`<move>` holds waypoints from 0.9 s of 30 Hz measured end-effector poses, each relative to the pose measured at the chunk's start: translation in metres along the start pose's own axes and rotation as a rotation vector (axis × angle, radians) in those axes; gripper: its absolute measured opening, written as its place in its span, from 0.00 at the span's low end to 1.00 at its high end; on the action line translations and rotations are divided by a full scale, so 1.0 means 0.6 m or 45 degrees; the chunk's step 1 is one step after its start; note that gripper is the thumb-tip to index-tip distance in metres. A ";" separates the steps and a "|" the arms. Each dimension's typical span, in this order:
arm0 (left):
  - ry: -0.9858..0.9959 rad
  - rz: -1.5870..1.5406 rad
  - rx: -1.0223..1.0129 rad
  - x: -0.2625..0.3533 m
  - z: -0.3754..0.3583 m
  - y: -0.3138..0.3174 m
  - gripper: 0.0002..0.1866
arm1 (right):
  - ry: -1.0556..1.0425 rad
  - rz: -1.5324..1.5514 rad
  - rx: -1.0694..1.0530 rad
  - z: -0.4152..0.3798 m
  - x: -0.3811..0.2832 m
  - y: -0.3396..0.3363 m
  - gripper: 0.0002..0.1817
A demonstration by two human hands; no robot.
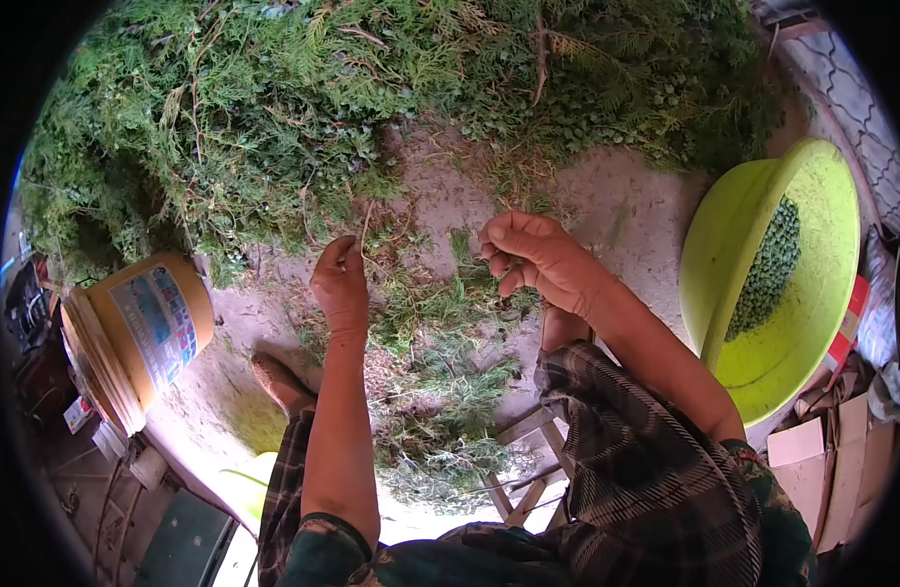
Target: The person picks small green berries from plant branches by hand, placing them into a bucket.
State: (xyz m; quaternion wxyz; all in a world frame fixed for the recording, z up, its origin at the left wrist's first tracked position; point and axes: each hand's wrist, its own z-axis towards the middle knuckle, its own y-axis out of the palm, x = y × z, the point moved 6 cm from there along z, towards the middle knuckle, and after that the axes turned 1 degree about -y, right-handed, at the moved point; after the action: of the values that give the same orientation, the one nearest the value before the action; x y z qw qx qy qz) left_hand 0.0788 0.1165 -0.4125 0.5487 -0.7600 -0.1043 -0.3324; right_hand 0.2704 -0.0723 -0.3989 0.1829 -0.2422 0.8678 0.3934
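My left hand [340, 286] is closed in a pinch over the ground litter, and a thin bare twig [367, 227] rises from its fingertips. To its right, my right hand [543, 259] has its fingers curled in toward the thumb. Anything inside that hand is too small or hidden to make out. Beneath both hands, loose green sprigs [450, 367] are scattered on the floor. A large heap of cut evergreen branches [264, 117] with scale-like leaves lies in front of me. The yellow-green basin [699, 249] at my right is tilted and contains many small green cones [771, 264].
A yellow bucket [191, 298] with a printed label lies tipped at the left. Cardboard pieces [800, 460] are at the lower right. Part of a wooden frame [528, 494] shows below the sprigs. My shoe [274, 380] rests on the concrete floor [616, 196].
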 end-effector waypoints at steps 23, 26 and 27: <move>0.270 0.222 0.012 0.052 0.053 0.014 0.10 | 0.348 0.298 -0.109 -0.001 0.095 0.015 0.14; 0.125 0.410 -0.102 0.041 0.068 0.035 0.05 | 0.330 0.271 -0.084 -0.001 0.088 0.013 0.14; 0.130 0.413 -0.106 0.044 0.061 0.034 0.05 | 0.326 0.276 -0.083 -0.001 0.086 0.013 0.14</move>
State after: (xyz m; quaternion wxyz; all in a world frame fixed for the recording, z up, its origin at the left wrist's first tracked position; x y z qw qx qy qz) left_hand 0.1238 0.1366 -0.4179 0.5679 -0.7709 0.0616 -0.2818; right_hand 0.2237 -0.0824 -0.4200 0.0193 -0.2010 0.8919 0.4047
